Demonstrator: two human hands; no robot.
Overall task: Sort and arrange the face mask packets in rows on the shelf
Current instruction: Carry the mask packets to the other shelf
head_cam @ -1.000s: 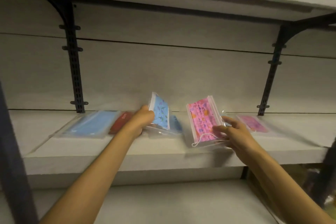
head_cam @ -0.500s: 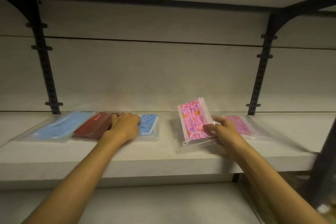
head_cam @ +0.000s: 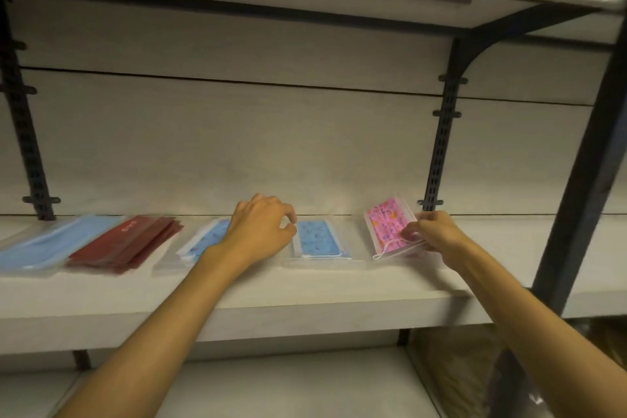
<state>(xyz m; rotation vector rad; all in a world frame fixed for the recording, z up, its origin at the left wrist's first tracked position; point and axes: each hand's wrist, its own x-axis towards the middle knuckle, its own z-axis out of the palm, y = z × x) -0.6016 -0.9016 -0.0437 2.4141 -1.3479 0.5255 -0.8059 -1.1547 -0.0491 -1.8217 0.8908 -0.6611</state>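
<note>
Right hand (head_cam: 437, 236) pinching tilted pink packet (head_cam: 390, 226); left hand (head_cam: 261, 231) loosely curled, holding nothing. Could slip, toppling onto blue packet (head_cam: 319, 239).

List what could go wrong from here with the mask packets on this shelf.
1. The pink patterned packet is tilted up in the right hand, held only at one end; it could slip or flop onto the blue patterned packet beside it.
2. The left hand hovers between the two blue patterned packets; drawing it back may drag the left one askew.
3. The dark red packets lie fanned and could slide.
</note>
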